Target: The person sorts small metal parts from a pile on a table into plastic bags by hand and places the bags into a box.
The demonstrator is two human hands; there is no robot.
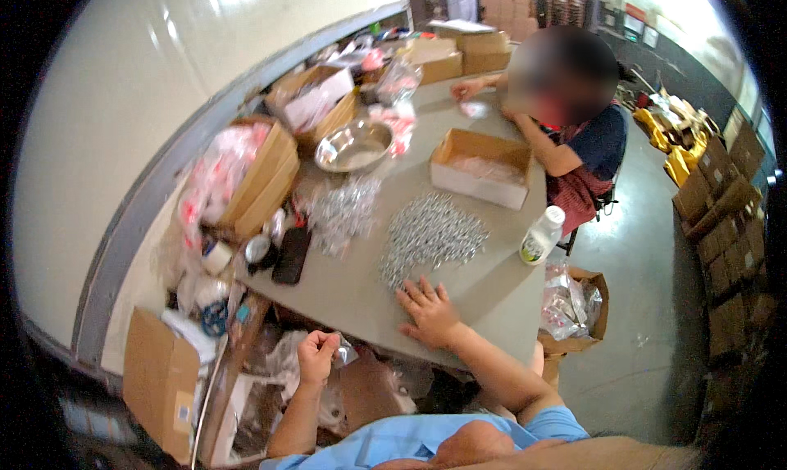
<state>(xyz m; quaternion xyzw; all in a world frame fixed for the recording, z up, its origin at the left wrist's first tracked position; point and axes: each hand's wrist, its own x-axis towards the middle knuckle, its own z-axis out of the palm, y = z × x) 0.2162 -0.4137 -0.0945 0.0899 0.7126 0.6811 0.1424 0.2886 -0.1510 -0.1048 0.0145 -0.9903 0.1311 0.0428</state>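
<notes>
My left hand [318, 357] is closed in a pinch on a small clear plastic bag [345, 353], held just off the table's near edge. Whether anything lies inside the bag is too blurred to tell. Fingers spread, my right hand [429, 313] rests on the tabletop at the near side of a heap of small silvery metal pieces [434, 234], its fingertips at the heap's edge. Left of that heap lies a pile of small clear bags with shiny pieces [340, 212].
A black phone [292, 255], steel bowl [354, 145], shallow carton [480, 168] and white bottle [542, 236] stand on the table [344, 306]. Cartons with plastic bags [256, 179] line the wall. A co-worker [594, 146] sits at the far right. An open carton [602, 306] stands beside the table.
</notes>
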